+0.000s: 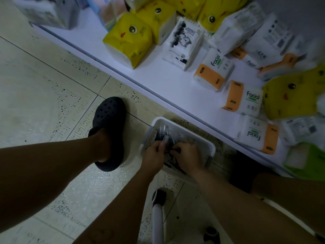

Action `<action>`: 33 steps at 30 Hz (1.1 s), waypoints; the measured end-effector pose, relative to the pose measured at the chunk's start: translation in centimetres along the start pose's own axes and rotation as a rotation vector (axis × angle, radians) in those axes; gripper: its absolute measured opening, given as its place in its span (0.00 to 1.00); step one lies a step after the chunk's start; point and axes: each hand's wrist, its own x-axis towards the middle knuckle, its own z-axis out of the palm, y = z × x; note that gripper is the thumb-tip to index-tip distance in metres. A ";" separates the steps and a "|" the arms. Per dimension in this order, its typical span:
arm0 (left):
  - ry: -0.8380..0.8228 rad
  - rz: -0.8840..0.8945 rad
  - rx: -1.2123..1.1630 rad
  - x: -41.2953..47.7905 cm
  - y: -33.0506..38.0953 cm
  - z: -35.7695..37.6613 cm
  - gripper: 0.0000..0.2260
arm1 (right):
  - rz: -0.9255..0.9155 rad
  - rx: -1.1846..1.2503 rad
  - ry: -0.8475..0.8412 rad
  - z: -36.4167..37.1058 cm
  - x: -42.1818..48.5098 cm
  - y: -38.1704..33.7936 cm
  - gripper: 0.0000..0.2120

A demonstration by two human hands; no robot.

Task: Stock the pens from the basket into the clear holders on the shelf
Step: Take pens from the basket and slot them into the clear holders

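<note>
Both hands work in the basket [213,149] on the floor [52,88] beside the front edge of the shelf [154,80]. The left hand [154,154] clamps its fingers round a bunch of pens [165,133], and the right hand [186,156] curls onto others. Gripped unevenly, the bunch could slip and scatter.

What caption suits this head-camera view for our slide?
Left hand and right hand gather dark pens in a white basket on the floor beside a shelf of tissue packs.
</note>
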 end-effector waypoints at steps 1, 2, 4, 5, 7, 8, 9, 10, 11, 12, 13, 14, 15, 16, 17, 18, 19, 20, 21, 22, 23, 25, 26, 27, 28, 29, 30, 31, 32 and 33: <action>-0.007 -0.002 -0.008 0.0 0.1 0.0 0.15 | -0.005 0.038 0.019 -0.4 -0.4 -0.3 0.05; -0.006 -0.016 -0.021 -0.2 0.3 -0.1 0.15 | 0.007 0.077 0.031 -0.7 -0.8 -0.6 0.04; 0.020 -0.026 -0.057 -0.7 0.9 -0.4 0.17 | 0.041 0.168 0.059 -1.6 -1.6 -1.2 0.02; 0.027 -0.010 -0.070 -1.1 1.3 -0.6 0.17 | 0.060 0.209 0.083 -2.1 -2.0 -1.4 0.05; 0.036 0.027 -0.047 -1.9 2.2 -1.0 0.15 | 0.083 0.303 0.123 -3.1 -3.1 -1.9 0.07; 0.043 0.042 -0.021 -2.4 2.6 -1.4 0.12 | 0.082 0.342 0.134 -3.5 -3.7 -2.2 0.09; 0.047 0.068 -0.011 -2.9 3.0 -1.7 0.10 | 0.073 0.373 0.146 -3.9 -4.2 -2.4 0.14; 0.051 0.098 -0.009 -3.3 3.5 -2.0 0.09 | 0.055 0.398 0.160 -4.2 -4.7 -2.5 0.21; 0.056 0.129 -0.013 -3.9 4.0 -2.2 0.10 | 0.029 0.420 0.173 -4.6 -5.2 -2.6 0.27; 0.065 0.153 -0.015 -4.4 4.6 -2.3 0.11 | 0.002 0.436 0.189 -5.1 -5.7 -2.7 0.29; 0.081 0.185 -0.016 -5.0 5.3 -2.4 0.11 | -0.024 0.447 0.210 -5.8 -6.2 -2.9 0.29; 0.093 0.214 -0.011 -5.6 6.0 -2.4 0.10 | -0.048 0.453 0.225 -6.5 -6.7 -3.1 0.26; 0.089 0.239 -0.010 -6.3 6.9 -2.4 0.09 | -0.071 0.457 0.231 -7.3 -7.4 -3.3 0.23; 0.064 0.252 -0.021 -7.1 7.6 -2.3 0.09 | -0.099 0.463 0.244 -8.1 -8.0 -3.5 0.21; 0.027 0.266 -0.045 -7.9 8.5 -2.1 0.09 | -0.126 0.469 0.266 -9.0 -8.8 -3.9 0.19; -0.010 0.275 -0.066 -8.8 9.4 -2.0 0.10 | -0.149 0.483 0.294 -9.9 -9.6 -4.2 0.19; -0.040 0.290 -0.069 -9.6 10.4 -1.9 0.09 | -0.167 0.505 0.323 -10.8 -10.4 -4.4 0.19; -0.058 0.315 -0.058 -10.4 11.3 -1.8 0.07 | -0.172 0.527 0.349 -11.8 -11.2 -4.5 0.19; -0.062 0.349 -0.043 -11.1 12.2 -1.7 0.06 | -0.172 0.553 0.371 -12.7 -12.1 -4.6 0.19; -0.057 0.389 -0.027 -11.9 13.1 -1.5 0.05 | -0.175 0.582 0.390 -13.6 -12.9 -4.6 0.19; -0.049 0.431 -0.003 -12.6 14.0 -1.4 0.05 | -0.185 0.614 0.405 -14.5 -13.9 -4.5 0.19; -0.036 0.514 0.066 -14.2 15.9 -0.9 0.05 | -0.199 0.662 0.452 -16.0 -15.9 -4.1 0.22; -0.034 0.558 0.098 -15.1 16.8 -0.6 0.05 | -0.201 0.667 0.493 -16.8 -16.8 -3.9 0.24; -0.038 0.599 0.120 -15.9 17.8 -0.2 0.06 | -0.202 0.669 0.530 -17.7 -17.8 -3.8 0.25; -0.052 0.631 0.128 -16.8 18.8 0.3 0.06 | -0.200 0.689 0.558 -18.7 -18.8 -3.7 0.25; -0.082 0.653 0.120 -17.7 19.9 0.9 0.06 | -0.202 0.732 0.580 -19.8 -19.7 -3.6 0.25; -0.121 0.669 0.108 -18.8 20.9 1.4 0.06 | -0.210 0.773 0.596 -21.1 -20.6 -3.6 0.23; -0.165 0.688 0.098 -19.8 22.0 2.0 0.06 | -0.226 0.797 0.619 -22.3 -21.7 -3.6 0.23; -0.204 0.714 0.100 -21.1 23.1 2.6 0.05 | -0.242 0.800 0.649 -23.7 -22.7 -3.6 0.22; -0.236 0.749 0.097 -22.2 24.1 3.1 0.05 | -0.261 0.800 0.684 -25.1 -23.8 -3.6 0.22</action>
